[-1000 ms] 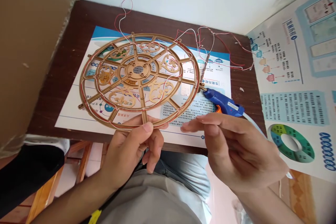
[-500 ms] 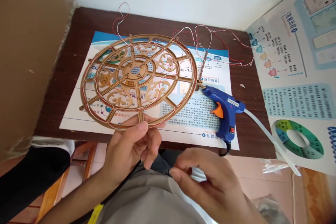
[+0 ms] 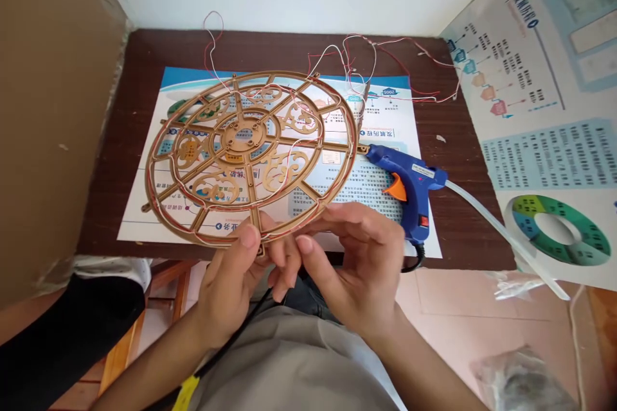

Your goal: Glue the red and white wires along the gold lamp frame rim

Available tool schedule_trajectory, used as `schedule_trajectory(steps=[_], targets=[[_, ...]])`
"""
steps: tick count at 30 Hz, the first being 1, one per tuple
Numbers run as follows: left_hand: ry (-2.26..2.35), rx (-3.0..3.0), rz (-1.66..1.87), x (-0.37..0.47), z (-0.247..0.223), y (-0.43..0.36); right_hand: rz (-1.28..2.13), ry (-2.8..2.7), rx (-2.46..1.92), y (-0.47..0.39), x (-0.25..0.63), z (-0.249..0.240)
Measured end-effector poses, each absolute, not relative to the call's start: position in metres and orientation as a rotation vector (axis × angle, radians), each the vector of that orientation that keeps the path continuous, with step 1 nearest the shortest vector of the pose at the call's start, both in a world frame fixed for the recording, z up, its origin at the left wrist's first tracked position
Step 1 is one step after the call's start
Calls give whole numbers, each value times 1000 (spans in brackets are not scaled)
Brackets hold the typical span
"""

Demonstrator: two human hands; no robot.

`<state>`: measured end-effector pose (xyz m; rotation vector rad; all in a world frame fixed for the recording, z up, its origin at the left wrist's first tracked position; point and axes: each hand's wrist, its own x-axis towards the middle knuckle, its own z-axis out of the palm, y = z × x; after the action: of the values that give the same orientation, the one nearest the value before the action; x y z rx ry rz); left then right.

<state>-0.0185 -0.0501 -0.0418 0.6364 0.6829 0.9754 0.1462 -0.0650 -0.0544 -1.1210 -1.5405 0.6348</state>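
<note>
Both hands at the 6 o'clock edge of a wired openwork wheel

The step in hand looks to be handling the near rim of a gold-brown, round openwork frame with scroll inserts (image 3: 243, 123), along which thin red and white wires (image 3: 373, 43) run. The next move seems to call for a steady rim and wires left lying along it. The frame is above a white-and-blue printed sheet (image 3: 144, 228) on a dark brown wood-look tabletop (image 3: 463, 225); how much of it rests there is hard to tell.

The left hand (image 3: 229, 292) is clamped on the rim at 6 o'clock, thumb on top by the spoke end, fingers curled below. The right hand (image 3: 361, 263) is half curled, its fingers at the rim near 5 o'clock and its thumb close beside the left fingers; I cannot tell whether it pinches anything.

Just outside the rim, towards 4 o'clock, lies 1 blue glue gun with an orange trigger (image 3: 418, 189); loose wire loops spread beyond 1 o'clock
</note>
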Motion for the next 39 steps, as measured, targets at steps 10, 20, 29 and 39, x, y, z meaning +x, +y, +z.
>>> schedule_trajectory(steps=[10, 20, 29, 39], targets=[[721, 775, 883, -20, -38, -47, 209, -2096, -963, -36, 182, -40], [771, 793, 887, -18, -45, -48, -95, -2195, -782, -25, 185, -43], [831, 821, 834, -17, -39, -47, -153, -2217, -695, -19, 186, -46], [824, 847, 820, -17, -38, -48, -152, -2217, -688, -20, 186, -48]])
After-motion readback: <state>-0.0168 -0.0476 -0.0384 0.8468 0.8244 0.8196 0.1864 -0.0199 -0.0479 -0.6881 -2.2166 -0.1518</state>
